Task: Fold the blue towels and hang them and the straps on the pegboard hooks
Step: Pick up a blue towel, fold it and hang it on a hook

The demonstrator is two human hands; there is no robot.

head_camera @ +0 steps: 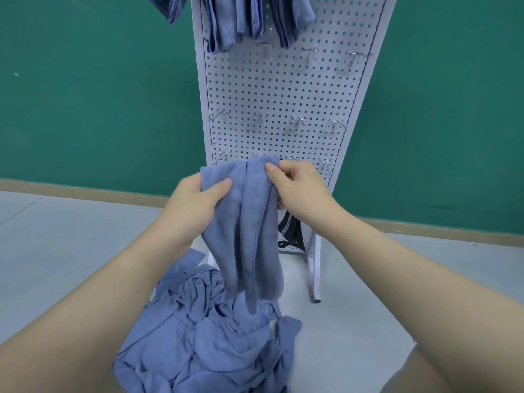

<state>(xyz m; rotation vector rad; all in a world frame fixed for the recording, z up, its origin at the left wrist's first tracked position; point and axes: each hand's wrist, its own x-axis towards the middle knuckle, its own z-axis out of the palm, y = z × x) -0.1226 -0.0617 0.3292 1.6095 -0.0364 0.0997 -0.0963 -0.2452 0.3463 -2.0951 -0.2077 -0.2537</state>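
Head view: you've got one blue towel (249,222) held up in front of the pegboard (280,97), folded lengthwise and hanging down toward the towel pile (207,336) on the floor (56,236).

Left hand (195,198) grips the top left corner, thumb on the front face. Right hand (297,191) pinches the top edge at the fold, fingers curled round the cloth. Both hands are closed on the towel, nothing free.

Risks from here:
- The layers look uneven: the right-hand fold sits narrower than the left panel, and the hem lines don't line up. If you hang it like this it'll likely splay open on the hook.
- The lower end hangs just above the pile. Drop your hands and it may drag into the loose towels and snag or undo the fold.
- Releasing one hand to regrip is the weak point: the right pinch holds several layers, and the inner one could slip out.
- Empty hooks (261,119) in the middle rows are short wire ones. A bulky fold may slide off unless it's pushed fully on.
- Folded towels (226,21) already fill the top row, so reaching there could knock one off.
- A dark strap (289,228) hangs low on the board right behind the towel; swinging the cloth could catch it.
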